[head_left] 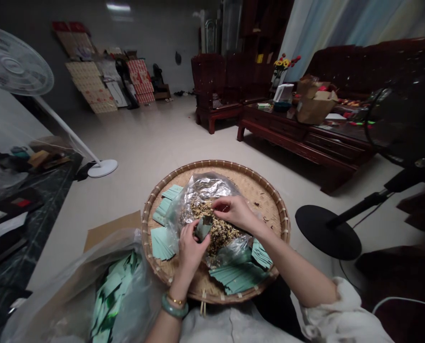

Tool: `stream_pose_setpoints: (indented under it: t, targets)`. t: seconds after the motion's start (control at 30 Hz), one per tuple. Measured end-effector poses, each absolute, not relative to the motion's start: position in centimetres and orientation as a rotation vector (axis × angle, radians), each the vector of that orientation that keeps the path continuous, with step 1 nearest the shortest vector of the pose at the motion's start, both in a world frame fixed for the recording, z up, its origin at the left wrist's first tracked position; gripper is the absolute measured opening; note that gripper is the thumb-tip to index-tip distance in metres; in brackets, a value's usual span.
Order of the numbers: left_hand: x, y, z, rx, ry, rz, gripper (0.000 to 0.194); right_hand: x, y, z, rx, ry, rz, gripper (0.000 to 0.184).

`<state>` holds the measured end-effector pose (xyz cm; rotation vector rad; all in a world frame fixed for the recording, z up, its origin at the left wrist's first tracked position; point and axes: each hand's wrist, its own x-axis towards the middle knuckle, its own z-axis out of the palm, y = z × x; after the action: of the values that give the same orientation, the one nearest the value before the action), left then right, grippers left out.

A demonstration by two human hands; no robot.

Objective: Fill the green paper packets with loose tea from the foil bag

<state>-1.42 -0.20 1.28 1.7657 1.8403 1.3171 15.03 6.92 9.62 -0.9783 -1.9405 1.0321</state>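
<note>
My left hand (192, 245) is closed round a small green paper packet (203, 229), its mouth tilted upward. Just above and to the right of that mouth, my right hand (236, 213) has its fingertips pinched together. Whatever it pinches is too small to make out. Beneath both hands, a loose mix of dried yellow and dark bits (221, 236) lies on a clear plastic bag (207, 183). The bag rests in a round woven bamboo tray (275, 195). Flat green packets (162, 244) are fanned along the tray's left side, and more green packets (239, 276) lie at its front right.
A plastic bag (62, 290) holding many green packets (117, 290) stands at lower left, beside cardboard (114, 228). A white standing fan (103, 167) is at left; a black fan base (327, 233) is at right. Beyond is a dark wooden table (298, 136) with a paper bag (314, 102).
</note>
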Motion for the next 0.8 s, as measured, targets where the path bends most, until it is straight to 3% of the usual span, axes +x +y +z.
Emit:
stream_pose_setpoints:
  t: [0.5,0.67,0.8]
  targets:
    - [-1.7,-0.9,1.0,1.849,1.766,1.453,0.038,15.0,5.6,8.4,-1.072,-1.873,1.100,0.018]
    - [-1.7,-1.3,1.0,2.074,1.639,1.561,0.042,15.0,3.8,7.3,-0.922,-1.803,1.308,0.037]
    - [-1.5,-1.2,0.6,2.146,1.608,1.554,0.044,14.4,3.1,6.5,-0.952,-1.768,1.244,0.015]
